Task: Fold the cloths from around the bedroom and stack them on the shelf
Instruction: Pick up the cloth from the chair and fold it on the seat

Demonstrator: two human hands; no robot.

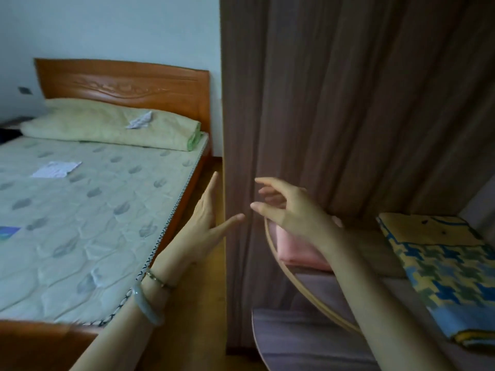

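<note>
A folded pink cloth (297,250) lies on the shelf (375,253) at the right, partly hidden by my right forearm. Beside it on the same shelf rests a folded yellow-and-blue patterned cloth (439,266). My right hand (289,207) hovers just above the pink cloth with fingers spread and empty. My left hand (206,218) is open in the gap between the bed and the wardrobe side, holding nothing. On the bed lie a flat white cloth (56,169), a crumpled white cloth (140,121) on the pillow, and a blue cloth (8,232) at the left edge.
The wooden bed with a patterned mattress (88,223) and a green pillow (107,127) fills the left. A tall brown wardrobe panel (348,103) stands in the middle. A lower curved shelf (308,341) sits beneath. Wooden floor (192,317) runs between the bed and the wardrobe.
</note>
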